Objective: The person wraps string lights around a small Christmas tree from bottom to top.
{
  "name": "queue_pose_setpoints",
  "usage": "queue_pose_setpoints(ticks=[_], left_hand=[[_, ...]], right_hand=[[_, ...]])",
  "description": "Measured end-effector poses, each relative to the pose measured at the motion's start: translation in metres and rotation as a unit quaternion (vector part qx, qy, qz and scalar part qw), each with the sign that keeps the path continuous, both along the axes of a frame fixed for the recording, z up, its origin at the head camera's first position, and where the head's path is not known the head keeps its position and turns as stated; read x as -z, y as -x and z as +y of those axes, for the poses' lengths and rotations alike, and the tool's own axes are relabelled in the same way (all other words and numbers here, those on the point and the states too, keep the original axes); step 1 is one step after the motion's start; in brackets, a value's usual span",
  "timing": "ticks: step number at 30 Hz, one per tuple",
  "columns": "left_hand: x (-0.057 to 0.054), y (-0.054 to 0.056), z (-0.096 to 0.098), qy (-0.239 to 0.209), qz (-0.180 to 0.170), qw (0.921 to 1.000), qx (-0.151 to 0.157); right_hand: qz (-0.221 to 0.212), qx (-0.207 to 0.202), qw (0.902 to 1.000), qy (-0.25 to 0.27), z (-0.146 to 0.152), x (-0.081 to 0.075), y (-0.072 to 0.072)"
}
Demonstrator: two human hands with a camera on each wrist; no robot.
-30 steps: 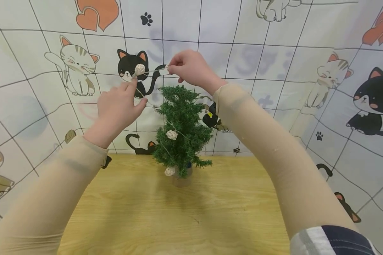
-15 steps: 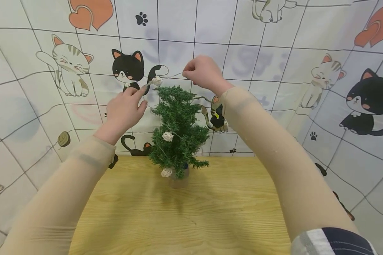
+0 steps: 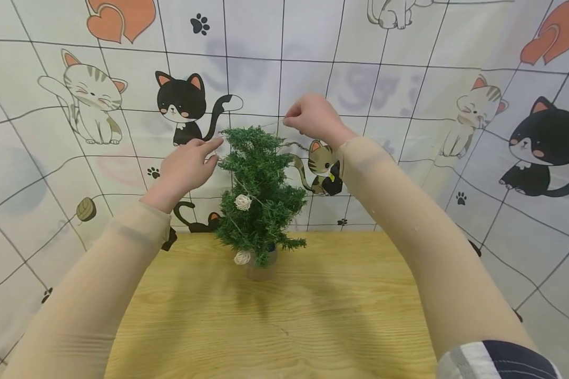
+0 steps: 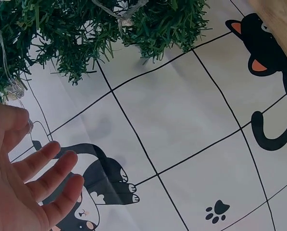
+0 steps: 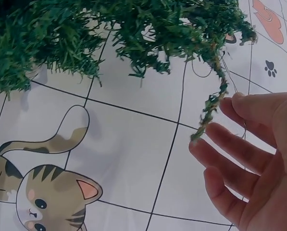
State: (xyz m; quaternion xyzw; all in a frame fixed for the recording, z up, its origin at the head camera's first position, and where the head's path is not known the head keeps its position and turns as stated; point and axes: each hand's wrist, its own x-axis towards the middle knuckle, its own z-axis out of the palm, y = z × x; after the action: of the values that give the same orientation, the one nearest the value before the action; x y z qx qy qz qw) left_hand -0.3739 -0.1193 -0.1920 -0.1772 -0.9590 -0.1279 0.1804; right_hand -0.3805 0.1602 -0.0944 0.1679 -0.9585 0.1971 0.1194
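Note:
A small green artificial Christmas tree [image 3: 261, 173] stands in a pot [image 3: 261, 270] against the patterned cloth. String lights on thin wire wind round it, with a white woven ball [image 3: 243, 202] mid-tree and a second white woven ball [image 3: 242, 257] low down. My left hand [image 3: 185, 166] is at the upper left of the tree, index finger extended to the branch tips, thumb apart below. In the left wrist view, a pale ball [image 4: 15, 90] hangs close to that hand. My right hand [image 3: 315, 120] pinches the wire between thumb and index, right of the treetop; a bare twig [image 5: 214, 98] overlaps its fingers.
A wood-grain table [image 3: 284, 321] lies in front, below both forearms. The cloth [image 3: 360, 31] printed with cats, hearts and paw prints forms the back and sides. A branch [image 3: 291, 243] sticks out low on the tree's right.
Both hands have moved right and the right hand down, carrying the wire across behind the treetop. The upper white ball has come from the left to the tree, now out of sight in the head view.

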Motion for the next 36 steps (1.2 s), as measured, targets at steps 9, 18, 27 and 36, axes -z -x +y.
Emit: queue_pose_setpoints(ticks=[9,18,27,36], left_hand=[[0.000,0.011,0.005,-0.051,-0.055,0.9948,0.068],[0.005,0.022,0.005,-0.149,-0.114,0.9748,0.121],[0.006,0.012,0.002,-0.169,-0.102,0.9710,0.135],[0.004,-0.004,0.000,-0.165,-0.060,0.9774,0.118]], right_hand=[[0.004,-0.004,0.9995,-0.031,0.018,0.008,-0.006],[0.011,-0.043,0.9982,-0.040,0.025,0.015,-0.029],[0.050,-0.069,0.9941,-0.067,0.013,0.012,-0.054],[0.051,-0.077,0.9936,-0.066,0.007,0.012,-0.067]])
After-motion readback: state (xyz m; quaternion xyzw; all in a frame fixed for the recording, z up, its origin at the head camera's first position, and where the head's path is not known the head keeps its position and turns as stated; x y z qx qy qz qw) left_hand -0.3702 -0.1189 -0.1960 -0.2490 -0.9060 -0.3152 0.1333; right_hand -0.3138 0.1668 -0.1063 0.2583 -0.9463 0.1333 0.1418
